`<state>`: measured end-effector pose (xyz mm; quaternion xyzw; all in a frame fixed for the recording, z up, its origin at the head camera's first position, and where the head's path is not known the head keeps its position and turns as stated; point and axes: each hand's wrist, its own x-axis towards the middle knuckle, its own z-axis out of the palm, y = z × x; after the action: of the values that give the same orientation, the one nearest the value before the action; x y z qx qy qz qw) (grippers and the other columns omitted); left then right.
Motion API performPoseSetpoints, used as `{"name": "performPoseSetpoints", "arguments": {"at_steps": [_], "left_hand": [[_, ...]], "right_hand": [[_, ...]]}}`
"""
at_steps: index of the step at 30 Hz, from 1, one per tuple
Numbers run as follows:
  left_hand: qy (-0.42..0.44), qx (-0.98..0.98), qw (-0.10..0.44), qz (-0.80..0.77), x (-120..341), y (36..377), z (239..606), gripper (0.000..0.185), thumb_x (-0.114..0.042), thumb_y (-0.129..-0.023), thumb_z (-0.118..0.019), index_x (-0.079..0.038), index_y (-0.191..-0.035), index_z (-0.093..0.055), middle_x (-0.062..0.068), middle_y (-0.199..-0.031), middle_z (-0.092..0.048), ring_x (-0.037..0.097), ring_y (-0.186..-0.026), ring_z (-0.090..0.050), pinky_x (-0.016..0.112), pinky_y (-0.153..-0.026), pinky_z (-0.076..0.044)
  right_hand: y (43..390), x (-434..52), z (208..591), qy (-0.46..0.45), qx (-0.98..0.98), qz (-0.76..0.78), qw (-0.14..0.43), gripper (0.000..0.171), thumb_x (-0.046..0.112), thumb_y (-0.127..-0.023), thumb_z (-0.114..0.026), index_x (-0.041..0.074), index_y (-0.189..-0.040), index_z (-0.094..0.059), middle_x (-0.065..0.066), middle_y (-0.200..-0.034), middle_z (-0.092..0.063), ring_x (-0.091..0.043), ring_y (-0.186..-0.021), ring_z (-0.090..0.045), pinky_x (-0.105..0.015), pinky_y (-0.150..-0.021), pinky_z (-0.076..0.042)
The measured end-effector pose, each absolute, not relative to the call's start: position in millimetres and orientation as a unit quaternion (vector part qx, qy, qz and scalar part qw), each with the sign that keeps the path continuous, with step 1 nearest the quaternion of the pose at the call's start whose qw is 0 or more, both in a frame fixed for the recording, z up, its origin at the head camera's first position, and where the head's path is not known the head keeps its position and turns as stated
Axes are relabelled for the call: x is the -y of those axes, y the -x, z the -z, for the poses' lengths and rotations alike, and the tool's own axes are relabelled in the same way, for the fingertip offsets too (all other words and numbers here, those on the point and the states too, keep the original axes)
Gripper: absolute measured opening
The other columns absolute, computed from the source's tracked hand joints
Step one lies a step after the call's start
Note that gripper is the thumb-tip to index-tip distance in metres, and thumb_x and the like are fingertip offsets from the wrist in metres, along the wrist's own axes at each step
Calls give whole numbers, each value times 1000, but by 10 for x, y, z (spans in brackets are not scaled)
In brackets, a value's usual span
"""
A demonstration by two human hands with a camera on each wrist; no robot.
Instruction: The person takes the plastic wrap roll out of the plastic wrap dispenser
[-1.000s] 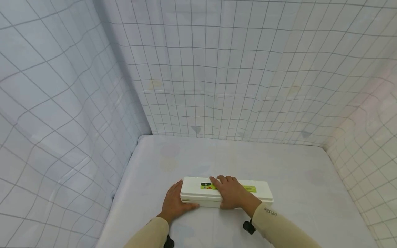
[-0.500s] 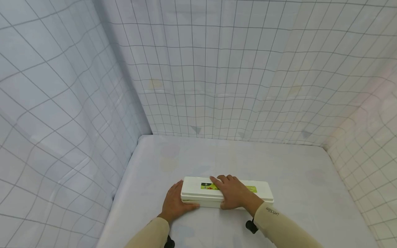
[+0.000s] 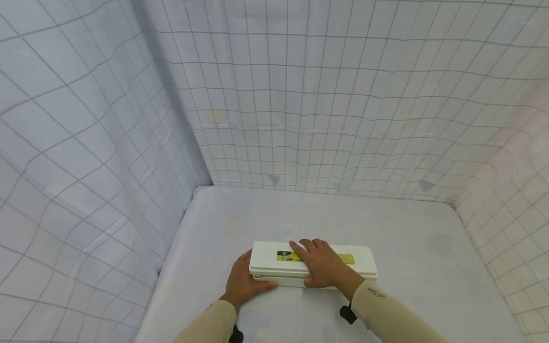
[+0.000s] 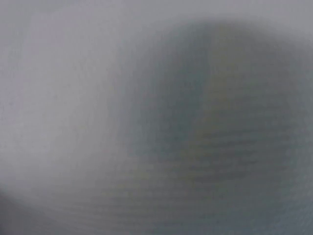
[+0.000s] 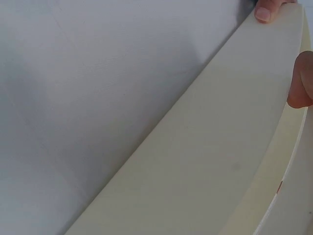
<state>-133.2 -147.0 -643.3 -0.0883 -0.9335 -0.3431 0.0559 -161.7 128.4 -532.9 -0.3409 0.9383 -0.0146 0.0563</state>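
A long white lidded plastic box (image 3: 291, 281) lies crosswise on the table in the head view. Its lid (image 3: 263, 255) carries a yellow-green label (image 3: 287, 256). My left hand (image 3: 243, 282) grips the box's left end, thumb along the front wall. Across the middle of the lid, my right hand (image 3: 323, 264) spans the lid, fingers at the far edge and thumb at the near one. A narrow gap shows between lid and box at the front. In the right wrist view, the right thumb (image 5: 302, 81) touches the lid's rim, above the box's front wall. The contents are hidden.
A white cloth covers the table (image 3: 407, 238). White sheets with a grid pattern (image 3: 300, 95) hang at the back and both sides. A small black device (image 3: 348, 314) hangs at the right wrist. The left wrist view shows only blurred pale cloth.
The lid has risen slightly at the front, and the gap beneath it is wider. Both hands keep nearly the same places on the box; the right forearm has shifted slightly right.
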Motion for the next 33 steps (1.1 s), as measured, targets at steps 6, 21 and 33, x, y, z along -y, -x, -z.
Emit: {"name": "performPoseSetpoints", "arguments": {"at_steps": [6, 21, 33], "left_hand": [[89, 932, 69, 345, 1449, 1321, 6406, 110, -78, -59, -83, -17, -146, -54, 3, -143, -63, 29, -140, -52, 52, -122, -38], [98, 941, 52, 319, 1444, 1329, 6353, 108, -74, -63, -84, -17, -149, -51, 3, -148, -60, 29, -145, -48, 48, -125, -34], [84, 944, 41, 316, 1437, 1327, 6359, 107, -77, -61, -83, -18, -146, -53, 1, -145, -62, 29, -145, -47, 49, -125, -34]], "right_hand": [[1604, -1291, 5347, 354, -935, 5, 8, 95, 46, -81, -75, 22, -161, -30, -9, -149, -50, -31, -126, -54, -50, -109, -50], [1597, -1344, 5343, 342, -939, -11, -42, 91, 75, -89, -57, 22, -159, -34, -12, -146, -53, -34, -123, -57, -52, -104, -53], [1581, -1420, 5330, 332, -942, -16, -55, 89, 74, -89, -59, 21, -158, -38, -13, -144, -55, -34, -122, -58, -52, -103, -53]]}}
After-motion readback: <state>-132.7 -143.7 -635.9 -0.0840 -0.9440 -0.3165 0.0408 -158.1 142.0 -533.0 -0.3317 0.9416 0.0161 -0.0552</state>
